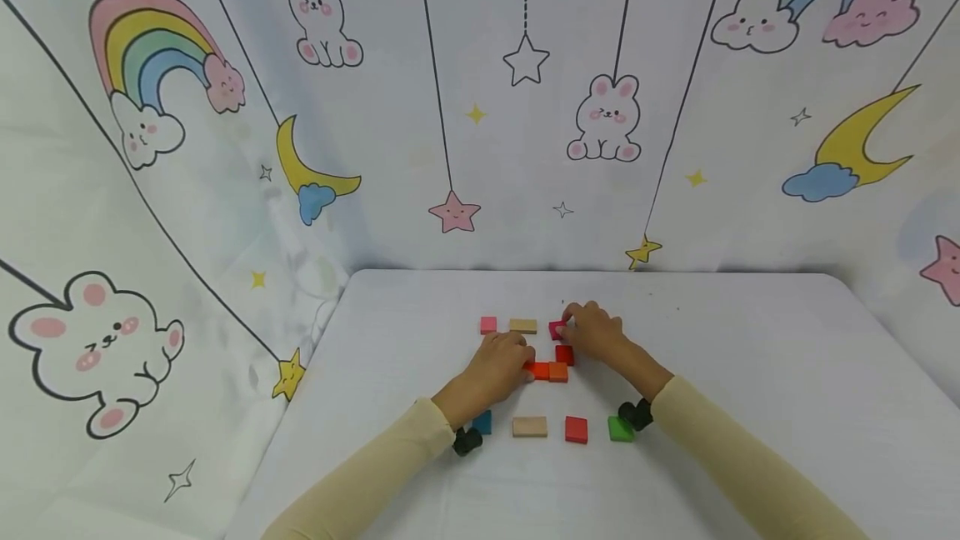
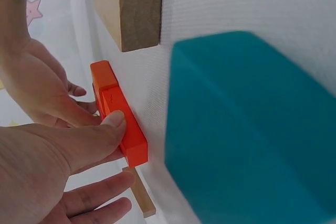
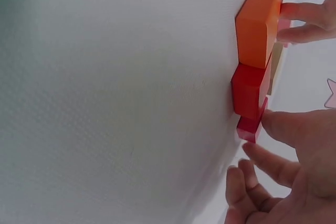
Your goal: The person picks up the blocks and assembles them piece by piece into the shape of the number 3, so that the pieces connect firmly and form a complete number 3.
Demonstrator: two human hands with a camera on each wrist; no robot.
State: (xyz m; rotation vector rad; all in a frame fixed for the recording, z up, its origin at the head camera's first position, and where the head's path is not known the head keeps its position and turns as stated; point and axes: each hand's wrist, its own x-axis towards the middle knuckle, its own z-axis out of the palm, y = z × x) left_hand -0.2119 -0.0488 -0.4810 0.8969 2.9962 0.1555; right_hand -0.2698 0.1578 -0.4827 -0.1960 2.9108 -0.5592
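Observation:
My left hand (image 1: 491, 367) pinches a long red-orange block (image 2: 127, 127) between thumb and fingers. One end of that block meets an orange block (image 1: 558, 372). Behind the orange one stands a red block (image 3: 251, 88), and a crimson block (image 3: 251, 128) follows at the far end, so the blocks form a bent row. At the crimson block, my right hand (image 1: 597, 333) has its thumb against one side and its index fingertip at the end, the other fingers loosely bent. The fingers partly cover the crimson block in the head view.
Beyond the row lie a pink block (image 1: 488, 324) and a wooden block (image 1: 523, 326). Nearer me stand a blue block (image 1: 483, 422), another wooden block (image 1: 529, 427), a red block (image 1: 576, 430) and a green block (image 1: 618, 429). A patterned cloth (image 1: 495, 148) rises behind the white table (image 1: 712, 340).

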